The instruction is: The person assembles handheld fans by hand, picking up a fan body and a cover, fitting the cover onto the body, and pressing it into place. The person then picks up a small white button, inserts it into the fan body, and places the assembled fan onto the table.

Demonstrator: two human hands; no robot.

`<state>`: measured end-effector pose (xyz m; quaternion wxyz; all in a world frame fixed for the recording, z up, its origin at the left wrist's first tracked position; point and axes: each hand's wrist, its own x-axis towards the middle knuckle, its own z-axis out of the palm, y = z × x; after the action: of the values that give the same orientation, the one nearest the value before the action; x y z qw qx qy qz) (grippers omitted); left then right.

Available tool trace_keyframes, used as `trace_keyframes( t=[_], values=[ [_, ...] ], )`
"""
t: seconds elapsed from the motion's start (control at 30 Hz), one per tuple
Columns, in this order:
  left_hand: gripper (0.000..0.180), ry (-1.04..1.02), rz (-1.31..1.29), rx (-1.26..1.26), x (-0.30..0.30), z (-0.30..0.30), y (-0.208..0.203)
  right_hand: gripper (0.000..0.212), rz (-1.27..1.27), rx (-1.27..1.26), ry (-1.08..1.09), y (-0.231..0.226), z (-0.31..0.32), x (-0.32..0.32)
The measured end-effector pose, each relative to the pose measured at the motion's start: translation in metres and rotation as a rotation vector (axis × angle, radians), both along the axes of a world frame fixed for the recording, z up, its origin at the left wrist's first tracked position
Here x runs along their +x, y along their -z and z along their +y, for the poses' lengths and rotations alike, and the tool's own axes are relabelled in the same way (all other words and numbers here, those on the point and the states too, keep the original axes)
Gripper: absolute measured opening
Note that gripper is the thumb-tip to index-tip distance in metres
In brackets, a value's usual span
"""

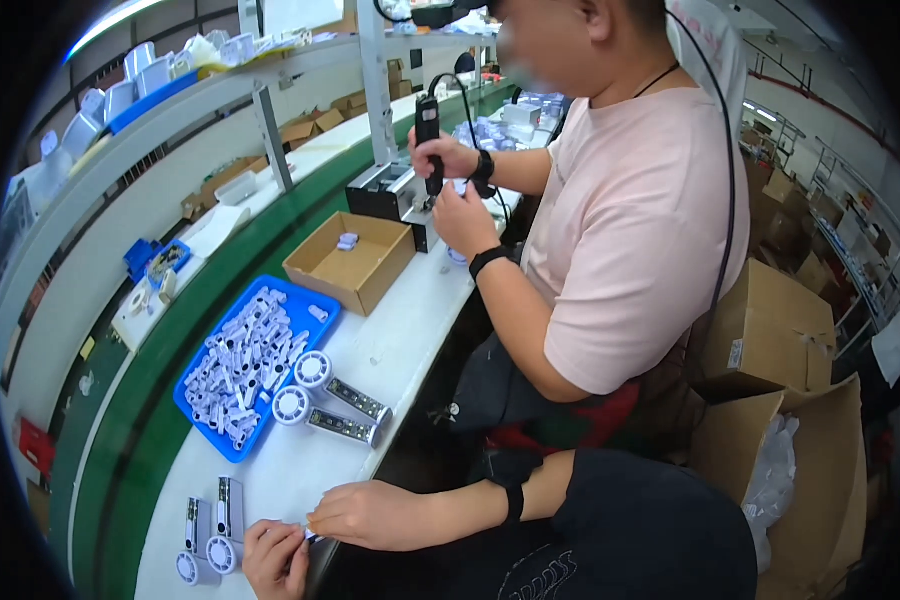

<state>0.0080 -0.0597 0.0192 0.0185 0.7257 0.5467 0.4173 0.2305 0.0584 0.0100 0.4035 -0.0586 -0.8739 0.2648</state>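
My left hand (275,562) and my right hand (368,514) meet at the near edge of the white bench. Pinched between their fingertips is a small pale plastic part (313,536), mostly hidden by the fingers. Left of them, two handheld fans (222,552) rest with circuit boards exposed in their handles. Two more handheld fans (292,406) lie farther along the bench, their handles also uncovered. Beside those, a blue tray (240,452) holds many small pale plastic pieces (238,372) in a loose heap.
A cardboard box (370,290) with a few pale parts stands behind the tray. To the right, a co-worker in a pink shirt (650,220) holds a black electric screwdriver (427,135) over a metal fixture (395,195). A green conveyor belt (120,450) runs beyond the bench; open cartons (820,480) stand at right.
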Motion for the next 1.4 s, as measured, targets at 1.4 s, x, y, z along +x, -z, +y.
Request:
trace_keyframes(
  t=[1.4],
  values=[
    [0.044, -0.140, 0.138, 0.139, 0.025, -0.023, 0.002, 0.028, -0.111, 0.160, 0.122, 0.020, -0.014, -0.008]
  ],
)
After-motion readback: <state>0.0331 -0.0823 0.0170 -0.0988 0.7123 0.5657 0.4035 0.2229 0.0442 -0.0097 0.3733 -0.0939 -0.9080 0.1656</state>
